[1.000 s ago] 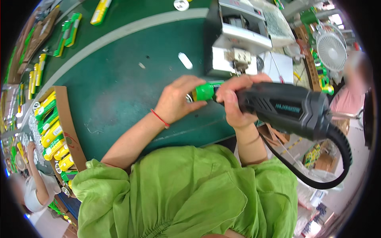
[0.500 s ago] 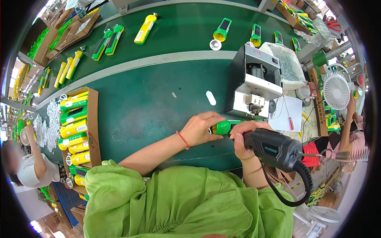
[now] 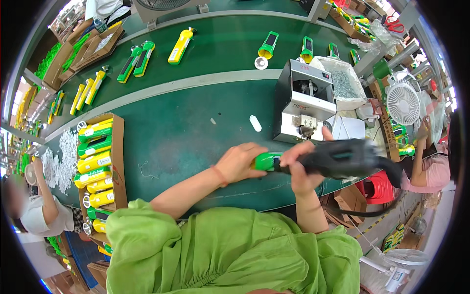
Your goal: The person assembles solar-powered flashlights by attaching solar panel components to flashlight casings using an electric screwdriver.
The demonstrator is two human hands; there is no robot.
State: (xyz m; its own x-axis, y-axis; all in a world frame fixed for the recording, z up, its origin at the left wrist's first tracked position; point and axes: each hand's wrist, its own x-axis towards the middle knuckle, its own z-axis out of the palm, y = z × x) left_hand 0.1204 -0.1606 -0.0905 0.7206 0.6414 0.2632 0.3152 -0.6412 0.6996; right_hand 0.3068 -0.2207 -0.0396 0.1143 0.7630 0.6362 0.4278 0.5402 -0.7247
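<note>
A long green work table (image 3: 176, 142) is running across the view, with a pale stripe along its middle, and it is looking like a conveyor line in a workshop. On the far half, several green and yellow torches (image 3: 142, 58) are lying apart from each other. At the person's left, an open cardboard tray (image 3: 119, 147) is holding a row of yellow and green torches side by side. In the middle of the near half, between the tray and the grey metal machine (image 3: 301, 105), the dark green mat is lying bare, and a small white piece (image 3: 255, 123) is lying near the machine.

The left hand (image 3: 239, 161) is closing around a green plastic torch part (image 3: 267, 161), just above the near edge of the table. The right hand (image 3: 301, 164) is gripping a dark electric screwdriver (image 3: 345, 158), whose tip is seeming to touch the green part; this tool is blurred, so the contact is not sure. A black cable (image 3: 372, 208) is hanging from it beyond the table edge. A white fan (image 3: 403, 102) is standing at the right.
</note>
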